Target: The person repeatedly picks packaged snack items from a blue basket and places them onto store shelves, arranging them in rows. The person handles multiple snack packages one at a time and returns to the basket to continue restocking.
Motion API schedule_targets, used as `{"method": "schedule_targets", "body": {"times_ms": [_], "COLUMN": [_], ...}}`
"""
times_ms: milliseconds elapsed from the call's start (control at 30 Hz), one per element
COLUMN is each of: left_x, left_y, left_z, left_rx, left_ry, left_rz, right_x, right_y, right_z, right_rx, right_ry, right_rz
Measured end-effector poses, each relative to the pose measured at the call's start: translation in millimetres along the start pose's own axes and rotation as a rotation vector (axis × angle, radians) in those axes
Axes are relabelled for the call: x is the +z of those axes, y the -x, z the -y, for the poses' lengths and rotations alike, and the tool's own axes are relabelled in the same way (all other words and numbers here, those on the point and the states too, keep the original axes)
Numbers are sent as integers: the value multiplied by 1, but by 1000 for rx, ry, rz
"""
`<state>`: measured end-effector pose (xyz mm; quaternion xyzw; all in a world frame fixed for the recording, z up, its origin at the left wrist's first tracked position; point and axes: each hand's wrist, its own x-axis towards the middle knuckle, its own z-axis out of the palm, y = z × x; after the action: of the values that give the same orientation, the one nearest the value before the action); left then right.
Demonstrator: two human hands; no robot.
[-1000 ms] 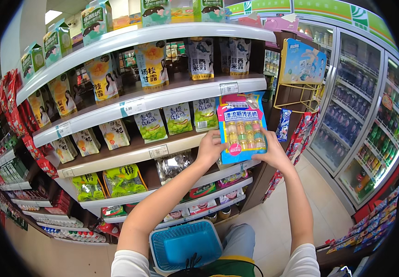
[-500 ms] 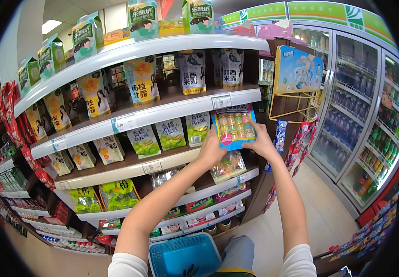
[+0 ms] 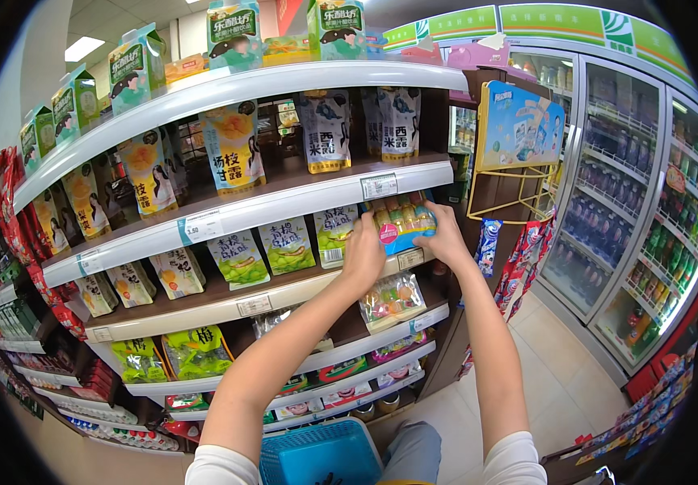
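Note:
A blue snack pack (image 3: 400,220) has a see-through window showing rows of small colourful pieces. Both my hands grip it by its sides at the right end of a shelf. My left hand (image 3: 365,252) closes on its left edge, beside a green pouch (image 3: 333,234). On its right edge, the fingers of my right hand (image 3: 446,234) are wrapped round the pack. The upper part of the pack is in shadow beneath the shelf above. Below it, on a lower shelf, sits a clear pack (image 3: 392,299) of round coloured sweets.
White-edged shelves (image 3: 203,229) with drink pouches (image 3: 234,145) and cartons (image 3: 234,36) run leftward. At the right end stand a yellow wire rack (image 3: 519,194) and hanging packets (image 3: 519,267). Fridges (image 3: 607,178) line the right. A blue basket (image 3: 284,465) is near my legs.
The blue pack has moved from in front of the shelf edge into the space under the upper shelf, held in both hands. The view has shifted slightly.

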<state>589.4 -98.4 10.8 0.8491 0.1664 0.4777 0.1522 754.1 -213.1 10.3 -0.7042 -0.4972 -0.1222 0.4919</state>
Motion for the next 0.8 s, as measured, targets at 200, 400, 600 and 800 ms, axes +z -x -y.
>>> {"method": "schedule_targets", "body": {"times_ms": [200, 400, 600, 800], "left_x": [10, 22, 29, 28], "left_y": [-6, -7, -15, -12], "left_z": [-1, 6, 10, 1], "left_rx": [-23, 14, 24, -8], "left_ry": [-84, -73, -120, -148], "left_rz": [14, -9, -32, 80], "right_x": [6, 7, 11, 19], "right_y": [-14, -20, -32, -25], "right_z": [-4, -13, -15, -27], "right_rx": [18, -21, -27, 14], "right_ry": [14, 28, 107, 42], "right_rz": [9, -1, -13, -20]}}
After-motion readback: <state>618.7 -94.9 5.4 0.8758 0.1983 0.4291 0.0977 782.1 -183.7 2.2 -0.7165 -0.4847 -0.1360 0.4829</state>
